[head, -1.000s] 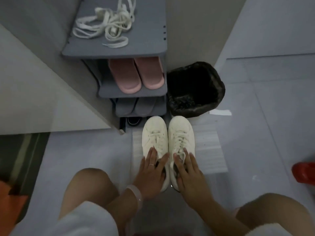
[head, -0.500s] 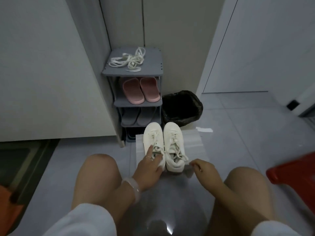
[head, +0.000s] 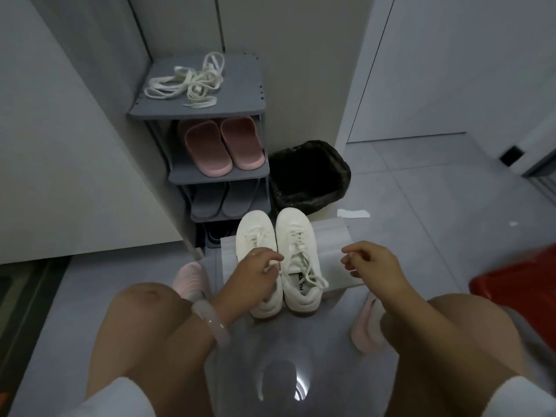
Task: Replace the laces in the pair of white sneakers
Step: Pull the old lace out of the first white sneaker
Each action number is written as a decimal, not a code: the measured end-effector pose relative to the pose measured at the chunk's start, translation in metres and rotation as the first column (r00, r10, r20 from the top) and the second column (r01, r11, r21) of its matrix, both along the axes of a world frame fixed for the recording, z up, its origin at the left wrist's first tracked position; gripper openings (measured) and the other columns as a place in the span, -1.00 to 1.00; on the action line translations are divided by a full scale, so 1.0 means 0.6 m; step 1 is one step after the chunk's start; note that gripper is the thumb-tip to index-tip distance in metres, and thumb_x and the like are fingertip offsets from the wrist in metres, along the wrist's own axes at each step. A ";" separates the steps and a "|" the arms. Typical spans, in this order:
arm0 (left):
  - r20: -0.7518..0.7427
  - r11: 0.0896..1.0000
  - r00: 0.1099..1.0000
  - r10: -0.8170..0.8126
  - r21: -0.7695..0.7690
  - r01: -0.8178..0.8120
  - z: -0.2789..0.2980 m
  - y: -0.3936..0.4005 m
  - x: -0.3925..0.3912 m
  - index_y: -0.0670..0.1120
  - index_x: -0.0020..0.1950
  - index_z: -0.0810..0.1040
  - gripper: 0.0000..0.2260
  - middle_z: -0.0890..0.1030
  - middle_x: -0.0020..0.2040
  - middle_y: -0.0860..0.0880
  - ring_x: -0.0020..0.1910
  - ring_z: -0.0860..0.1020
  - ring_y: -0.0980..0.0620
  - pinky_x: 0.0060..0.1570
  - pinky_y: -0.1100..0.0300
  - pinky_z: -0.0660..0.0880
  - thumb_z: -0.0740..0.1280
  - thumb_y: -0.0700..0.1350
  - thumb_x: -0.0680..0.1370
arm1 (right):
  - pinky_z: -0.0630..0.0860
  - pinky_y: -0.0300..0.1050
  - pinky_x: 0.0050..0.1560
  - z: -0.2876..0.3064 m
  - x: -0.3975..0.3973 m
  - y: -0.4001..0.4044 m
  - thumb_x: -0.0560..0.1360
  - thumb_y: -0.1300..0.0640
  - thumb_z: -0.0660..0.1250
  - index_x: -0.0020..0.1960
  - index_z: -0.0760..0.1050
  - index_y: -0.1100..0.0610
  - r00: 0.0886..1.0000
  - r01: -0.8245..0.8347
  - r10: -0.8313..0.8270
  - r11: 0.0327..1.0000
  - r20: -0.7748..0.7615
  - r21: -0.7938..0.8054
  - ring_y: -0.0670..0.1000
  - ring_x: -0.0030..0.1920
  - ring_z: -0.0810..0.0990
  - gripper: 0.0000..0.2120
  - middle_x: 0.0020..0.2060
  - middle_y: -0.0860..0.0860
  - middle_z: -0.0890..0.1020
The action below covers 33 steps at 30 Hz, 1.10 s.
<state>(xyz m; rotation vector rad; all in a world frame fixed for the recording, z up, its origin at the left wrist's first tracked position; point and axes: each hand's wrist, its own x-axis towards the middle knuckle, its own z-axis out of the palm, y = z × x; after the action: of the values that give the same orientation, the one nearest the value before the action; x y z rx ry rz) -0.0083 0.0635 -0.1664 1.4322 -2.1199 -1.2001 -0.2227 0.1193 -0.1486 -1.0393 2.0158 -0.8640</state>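
Pinching the left sneaker's (head: 258, 260) lace end (head: 272, 264), my left hand (head: 251, 276) starts unlacing; right hand (head: 371, 263) curled, seemingly holding nothing; next, work the lace free of its eyelets.

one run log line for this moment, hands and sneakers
left hand: pinching lace end over left sneaker | right hand: curled, holds nothing visible | right sneaker: still laced | spare laces: on rack top

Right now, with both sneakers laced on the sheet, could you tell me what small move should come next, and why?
Probably draw the lace end outward with the left hand to undo the left sneaker. That hand pinches a lace end over it, both sneakers are laced, and the loose laces lie untouched on the rack. The right hand, fingers curled, seems to hold nothing beside the right sneaker.
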 end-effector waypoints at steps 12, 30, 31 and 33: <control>0.374 0.977 0.917 -0.141 -0.099 0.191 -0.053 -0.091 -0.060 -0.06 0.32 0.37 -0.61 0.49 0.14 -0.04 0.14 0.43 -0.01 0.04 0.18 0.38 0.29 0.02 0.52 | 0.48 -0.19 -0.23 -0.069 0.037 -0.114 0.51 0.09 0.29 -0.09 0.54 0.36 0.904 -0.338 0.399 0.886 -0.152 0.318 0.02 -0.26 0.51 -0.71 -0.21 0.18 0.61; 0.364 0.976 0.912 -0.188 -0.035 0.215 -0.058 -0.094 -0.068 -0.14 0.10 0.38 -0.79 0.58 -0.04 -0.10 -0.09 0.54 -0.04 -0.07 0.06 0.48 0.23 -0.04 0.56 | 0.43 -0.32 -0.29 -0.078 0.028 -0.118 0.51 0.03 0.30 0.00 0.46 0.11 0.890 -0.378 0.425 0.889 -0.163 0.257 -0.07 -0.28 0.50 -0.84 -0.19 -0.03 0.53; 0.363 0.976 0.913 -0.186 -0.037 0.214 -0.058 -0.094 -0.068 -0.13 0.08 0.38 -0.80 0.58 -0.05 -0.10 -0.10 0.54 -0.04 -0.08 0.06 0.48 0.23 -0.04 0.56 | 0.35 -0.39 -0.32 -0.085 0.035 -0.115 0.52 0.04 0.29 0.01 0.47 0.12 0.858 -0.411 0.465 0.876 -0.217 0.255 -0.09 -0.24 0.47 -0.84 -0.18 -0.05 0.49; 0.365 0.974 0.911 -0.190 -0.042 0.221 -0.059 -0.091 -0.071 -0.13 0.05 0.37 -0.80 0.57 -0.07 -0.09 -0.11 0.54 -0.03 -0.11 0.09 0.47 0.22 -0.02 0.56 | 0.28 -0.40 -0.36 -0.092 0.046 -0.111 0.52 0.10 0.27 -0.07 0.45 0.12 0.822 -0.440 0.484 0.875 -0.300 0.203 -0.09 -0.21 0.43 -0.92 -0.22 -0.08 0.42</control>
<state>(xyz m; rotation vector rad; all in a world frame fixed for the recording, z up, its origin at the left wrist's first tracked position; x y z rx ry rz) -0.0510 0.0086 -0.2018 1.5157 -2.5916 -0.9587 -0.1952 0.0529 -0.2040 -1.6072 1.9212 -0.3037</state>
